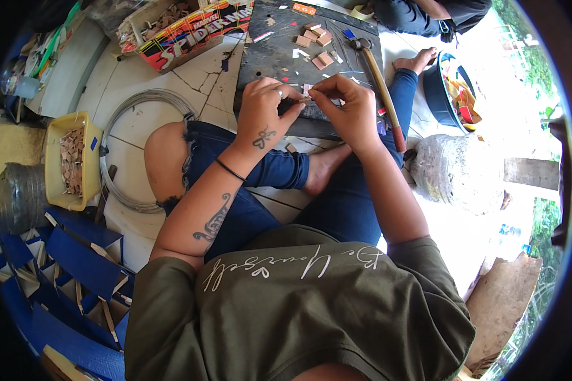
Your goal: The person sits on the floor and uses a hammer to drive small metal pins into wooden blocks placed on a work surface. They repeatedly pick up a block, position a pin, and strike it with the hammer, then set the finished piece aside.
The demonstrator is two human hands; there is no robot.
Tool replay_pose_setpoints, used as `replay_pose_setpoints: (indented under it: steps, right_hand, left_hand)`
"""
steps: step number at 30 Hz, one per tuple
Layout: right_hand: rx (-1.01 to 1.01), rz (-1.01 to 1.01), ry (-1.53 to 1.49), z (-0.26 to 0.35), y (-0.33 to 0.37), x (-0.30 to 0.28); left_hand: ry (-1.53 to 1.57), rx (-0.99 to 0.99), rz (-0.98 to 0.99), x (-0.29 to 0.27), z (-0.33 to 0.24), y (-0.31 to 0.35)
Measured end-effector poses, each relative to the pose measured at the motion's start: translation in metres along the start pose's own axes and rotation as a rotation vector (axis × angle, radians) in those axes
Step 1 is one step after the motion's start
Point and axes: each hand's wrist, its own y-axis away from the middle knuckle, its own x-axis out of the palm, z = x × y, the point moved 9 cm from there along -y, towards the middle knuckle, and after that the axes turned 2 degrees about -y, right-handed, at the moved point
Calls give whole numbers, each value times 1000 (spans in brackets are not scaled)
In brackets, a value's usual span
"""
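Both hands meet over the near part of a low black work board (270,54). A small light-brown piece (306,100), seemingly wood, is pinched between the fingertips; the fingers partly hide it. My left hand (267,105), with a ring on one finger, grips it from the left. My right hand (345,105) closes its thumb and forefinger on the other end. Beyond the hands, several small wooden blocks (314,36) lie on the board among scraps of coloured paper. To the right of my right hand, a hammer (382,89) with a wooden handle lies along the board's right side.
Left of my bent knee are a coil of wire (111,173) and a yellow basket (94,143) of wooden pieces. Blue boxes (82,257) crowd the lower left. A printed carton (194,38) stands at the far left. Right are a dark basin (433,95) of scraps and another person's foot (416,61).
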Motion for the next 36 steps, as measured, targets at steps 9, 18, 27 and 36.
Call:
replay_pose_setpoints:
  steps: [9,18,27,36]
  right_hand:
    - [-5,5,5,0,0,1]
    - [-48,42,84,8,-6,5]
    - [-92,-272,732,-6,24,-70]
    - [277,-88,487,-81,64,-102]
  left_hand:
    - [-1,3,2,0,0,0]
    - [63,-2,2,4,-5,-8]
    - [112,107,18,3,-19,-9]
    - [179,19,37,9,-8,-9]
